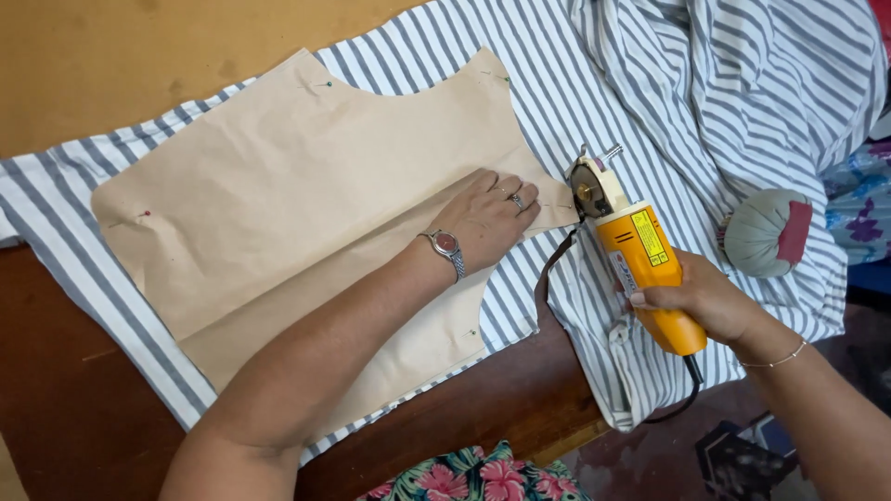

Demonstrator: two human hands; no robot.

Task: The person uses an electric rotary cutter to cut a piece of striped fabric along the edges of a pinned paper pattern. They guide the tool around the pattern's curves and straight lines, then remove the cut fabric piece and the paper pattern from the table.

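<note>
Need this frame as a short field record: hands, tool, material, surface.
left hand: left hand pressed flat on the paper pattern, wearing a wristwatch
right hand: right hand gripping the orange rotary cutter
tool position: blade end at the pattern's right edge, beside the left fingertips
material: striped fabric under the pattern, which is pinned at the corners
surface: wooden table
nearby: round pincushion on the fabric, right of the cutter

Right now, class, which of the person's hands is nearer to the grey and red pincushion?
Right. The right hand grips the yellow rotary fabric cutter just left of the pincushion; the left hand presses the brown paper pattern, farther left.
</note>
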